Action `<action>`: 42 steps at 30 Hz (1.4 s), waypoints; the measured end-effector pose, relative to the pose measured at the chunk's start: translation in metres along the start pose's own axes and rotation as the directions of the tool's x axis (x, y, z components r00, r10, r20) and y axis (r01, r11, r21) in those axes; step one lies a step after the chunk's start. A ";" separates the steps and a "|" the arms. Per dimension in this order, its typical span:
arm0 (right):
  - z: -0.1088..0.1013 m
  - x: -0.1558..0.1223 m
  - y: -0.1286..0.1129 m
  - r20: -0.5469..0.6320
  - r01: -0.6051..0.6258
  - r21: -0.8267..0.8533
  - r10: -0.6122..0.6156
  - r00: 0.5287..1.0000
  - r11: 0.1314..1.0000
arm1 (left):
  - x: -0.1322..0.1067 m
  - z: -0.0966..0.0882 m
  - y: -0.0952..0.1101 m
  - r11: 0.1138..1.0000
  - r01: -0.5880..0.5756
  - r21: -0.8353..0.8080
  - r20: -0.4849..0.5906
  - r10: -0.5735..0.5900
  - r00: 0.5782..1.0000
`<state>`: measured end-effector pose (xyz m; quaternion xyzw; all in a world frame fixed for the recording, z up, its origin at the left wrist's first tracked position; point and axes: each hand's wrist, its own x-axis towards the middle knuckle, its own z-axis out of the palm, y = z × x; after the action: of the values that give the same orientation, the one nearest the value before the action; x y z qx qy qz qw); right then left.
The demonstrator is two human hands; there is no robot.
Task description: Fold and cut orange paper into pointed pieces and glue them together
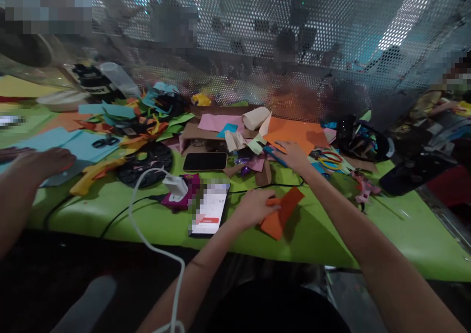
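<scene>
My left hand (255,208) is closed on a folded piece of orange paper (281,215), just above the green tabletop. Farther forward, my right hand (293,155) reaches over the pile with its fingers stretched out. Its fingertips are at a small blue object (275,156), whose kind I cannot make out; they seem to touch it. Behind that hand lies a large orange sheet (300,133). Paper scraps and a brown cardboard piece (263,175) are close by. A phone with a lit screen (210,209) lies left of my left hand.
A co-worker's hand (55,164) rests on blue paper at the left, near a yellow glue gun (97,173). A black round tray (145,164), a dark phone (205,161) and a purple power strip (180,193) with a white cable follow. A perforated metal panel (235,43) stands behind.
</scene>
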<state>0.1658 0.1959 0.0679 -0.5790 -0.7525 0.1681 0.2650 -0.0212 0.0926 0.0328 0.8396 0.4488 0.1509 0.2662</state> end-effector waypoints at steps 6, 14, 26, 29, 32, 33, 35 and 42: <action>-0.037 -0.056 -0.006 0.281 -0.008 0.347 -0.096 0.955 0.938 | 0.008 0.006 -0.008 0.872 0.010 -0.489 -0.182 -0.113 0.977; -0.041 -0.047 0.021 -0.104 -0.048 0.629 0.146 0.984 0.776 | 0.013 0.014 -0.013 0.697 0.020 -0.717 -0.180 -0.213 0.960; -0.038 -0.036 0.042 -0.209 -0.175 0.504 0.316 0.925 0.846 | 0.006 0.009 -0.011 0.588 -0.022 -0.808 -0.249 -0.307 0.919; -0.027 -0.083 0.013 0.179 -0.261 0.585 0.191 0.965 0.768 | 0.009 0.010 -0.007 0.596 -0.021 -0.803 -0.274 -0.337 0.901; -0.013 -0.113 -0.006 0.269 -0.257 0.624 0.105 0.957 0.738 | 0.010 0.013 -0.002 0.632 -0.039 -0.774 -0.311 -0.326 0.893; -0.009 -0.118 -0.009 0.252 -0.248 0.632 0.108 0.962 0.734 | 0.009 0.014 0.000 0.635 -0.055 -0.770 -0.319 -0.309 0.896; -0.001 -0.122 -0.008 0.176 -0.227 0.639 0.147 0.973 0.735 | 0.007 0.017 0.002 0.649 -0.109 -0.753 -0.344 -0.247 0.906; 0.010 -0.125 0.011 -0.092 -0.139 0.633 0.252 0.963 0.761 | -0.004 0.029 0.002 0.909 -0.148 -0.389 -0.332 0.011 0.943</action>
<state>0.1922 0.0791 0.0283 -0.5471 -0.5645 0.3826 0.4855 -0.0076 0.0798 0.0100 0.7471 0.4096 0.3873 0.3523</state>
